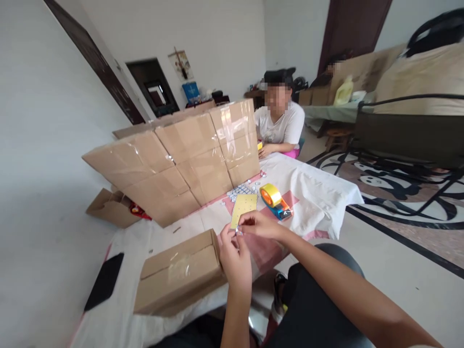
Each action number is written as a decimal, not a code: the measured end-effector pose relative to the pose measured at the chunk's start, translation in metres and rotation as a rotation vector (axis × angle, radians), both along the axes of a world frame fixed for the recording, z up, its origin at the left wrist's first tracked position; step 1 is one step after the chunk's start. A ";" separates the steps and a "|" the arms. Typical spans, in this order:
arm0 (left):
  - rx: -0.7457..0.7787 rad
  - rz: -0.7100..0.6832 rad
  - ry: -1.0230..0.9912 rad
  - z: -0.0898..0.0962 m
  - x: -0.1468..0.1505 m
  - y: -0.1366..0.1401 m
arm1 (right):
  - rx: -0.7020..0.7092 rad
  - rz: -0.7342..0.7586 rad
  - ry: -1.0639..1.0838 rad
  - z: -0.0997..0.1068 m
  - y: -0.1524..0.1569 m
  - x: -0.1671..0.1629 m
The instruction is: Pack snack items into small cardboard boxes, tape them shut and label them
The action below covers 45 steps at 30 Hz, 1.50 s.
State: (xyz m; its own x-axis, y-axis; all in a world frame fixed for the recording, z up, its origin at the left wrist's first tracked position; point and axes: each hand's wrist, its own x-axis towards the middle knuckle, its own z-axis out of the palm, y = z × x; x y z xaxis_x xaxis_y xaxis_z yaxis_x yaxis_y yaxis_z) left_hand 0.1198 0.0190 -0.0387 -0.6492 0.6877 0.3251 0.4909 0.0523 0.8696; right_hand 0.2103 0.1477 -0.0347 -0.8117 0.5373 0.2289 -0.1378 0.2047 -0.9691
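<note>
My left hand [235, 253] and my right hand [259, 224] meet over the table. Their fingertips are pinched together around a small, shiny whitish bit [238, 232], too small to name. Just beyond the fingers lies a yellow dotted rectangle [244, 207]; I cannot tell whether it is a loose sheet or part of the cloth's print. To the right of it sits a blue and orange tape dispenser [280, 211] with a roll of yellowish tape [271, 194]. A closed cardboard box [177, 273] stands beside my left hand.
Stacked, taped cardboard boxes [195, 164] form a wall along the far side of the cloth-covered table [319, 181]. A black flat object [105, 281] lies at left, near an open box [108, 208]. Another person [281, 121] sits across, hands on the table. A dark-framed chair [398, 135] stands right.
</note>
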 end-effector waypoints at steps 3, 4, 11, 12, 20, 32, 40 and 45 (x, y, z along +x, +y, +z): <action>-0.012 -0.017 -0.066 0.002 -0.002 0.000 | 0.028 0.003 -0.007 -0.003 0.004 -0.001; -0.034 -0.039 -0.120 0.004 -0.001 -0.001 | 0.026 -0.002 -0.003 -0.003 0.005 -0.001; -0.082 -0.120 -0.364 0.039 -0.012 -0.040 | -0.031 -0.033 0.006 -0.008 0.003 -0.008; -0.065 -0.050 -0.319 0.045 -0.022 -0.048 | -0.026 -0.011 -0.009 -0.009 0.000 -0.010; -0.756 0.475 0.247 0.065 -0.154 -0.071 | -0.109 0.152 -0.058 -0.041 -0.026 -0.040; -0.907 0.467 0.316 0.046 -0.170 -0.065 | -0.137 0.207 -0.093 -0.057 -0.029 -0.061; -0.923 0.492 0.310 0.047 -0.167 -0.064 | -0.209 0.249 -0.110 -0.066 -0.036 -0.060; -0.932 0.493 0.315 0.047 -0.167 -0.064 | -0.228 0.269 -0.081 -0.073 -0.034 -0.066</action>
